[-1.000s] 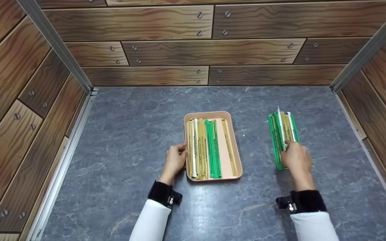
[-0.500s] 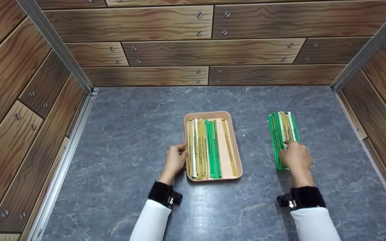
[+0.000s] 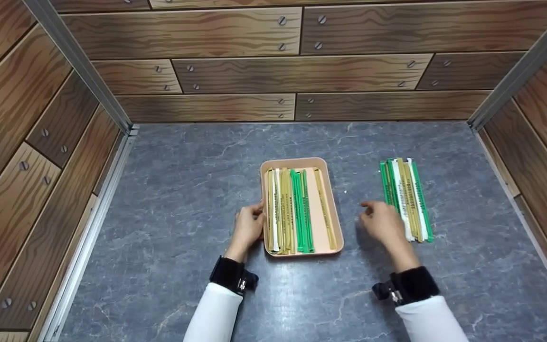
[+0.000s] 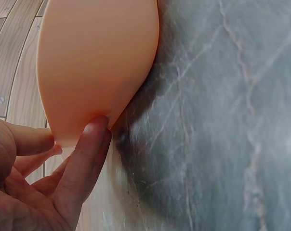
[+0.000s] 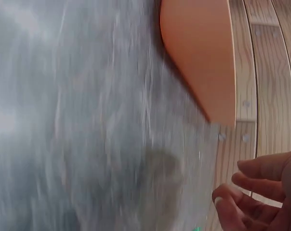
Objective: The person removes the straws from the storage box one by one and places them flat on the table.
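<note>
"Where is the tray?"

"Middle of the head view, a little below centre. The left hand is at its left side."

"Holding it?"

"Yes, pinching the side wall. In the left wrist view, at lower left, one fingertip presses low on the outside and another finger meets the rim."

"And the right hand?"

"Right of the tray, apart from it, between it and the bundle of wrapped sticks. Its fingers are loosely bent, with nothing in them. The right wrist view shows it at lower right, below the tray's wall."

"Does it touch the bundle?"

"I can't tell. In the head view it covers the bundle's lower left part."

"How does that bundle lie?"

"Right of centre, directly on the grey table: green, white and gold sticks side by side, leaning slightly, upper ends to the left."

"And inside the tray?"

"More of the same. Gold ones and a white stick fill the left side, green sticks lie near the middle, and a lone gold stick lies along the right, with bare tray floor between it and the green."
</note>
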A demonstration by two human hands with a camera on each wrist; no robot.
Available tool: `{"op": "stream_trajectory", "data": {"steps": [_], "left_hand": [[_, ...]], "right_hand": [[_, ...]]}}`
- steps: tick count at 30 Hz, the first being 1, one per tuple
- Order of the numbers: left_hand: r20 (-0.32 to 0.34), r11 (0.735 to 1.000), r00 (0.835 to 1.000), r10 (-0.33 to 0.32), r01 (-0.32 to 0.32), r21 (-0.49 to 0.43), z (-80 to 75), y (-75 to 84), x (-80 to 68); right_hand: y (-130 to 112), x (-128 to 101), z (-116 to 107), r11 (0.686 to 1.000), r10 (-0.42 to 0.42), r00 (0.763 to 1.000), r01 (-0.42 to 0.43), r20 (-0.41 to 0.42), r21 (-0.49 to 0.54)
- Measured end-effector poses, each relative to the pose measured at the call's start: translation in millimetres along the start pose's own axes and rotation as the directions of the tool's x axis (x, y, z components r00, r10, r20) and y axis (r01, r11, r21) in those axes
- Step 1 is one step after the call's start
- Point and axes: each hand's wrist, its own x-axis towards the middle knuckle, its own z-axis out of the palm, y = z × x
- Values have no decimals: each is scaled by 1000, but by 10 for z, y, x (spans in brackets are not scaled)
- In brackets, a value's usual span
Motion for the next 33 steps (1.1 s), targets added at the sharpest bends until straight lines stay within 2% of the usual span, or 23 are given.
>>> {"op": "stream_trajectory", "data": {"steps": [5, 11, 19, 24, 27, 30, 33], "left_hand": [[18, 999, 999, -29, 30, -16, -4, 13, -2], [22, 999, 999, -45, 45, -14, -8, 33, -6], [13, 1000, 1000, -6, 6, 27, -13, 48, -8], [33, 999, 999, -1, -1, 52, -26, 67, 8], [42, 996, 999, -11, 7, 89, -43, 89, 28], [36, 986, 999, 3, -9, 166, -57, 126, 41], [-7, 955, 998, 55, -51, 292, -50, 184, 30]], "right_hand": [[-149, 37, 221, 996, -78, 997, 77, 18, 54], [-212, 116, 459, 967, -157, 987, 150, 20, 207], [-226, 200, 573, 936, -142, 989, 119, 46, 331], [-206, 228, 603, 918, -117, 991, 85, 59, 387], [-203, 236, 619, 903, -94, 993, 55, 70, 426], [-204, 241, 630, 896, -79, 994, 38, 74, 442], [-214, 237, 632, 892, -65, 995, 25, 72, 451]]}}
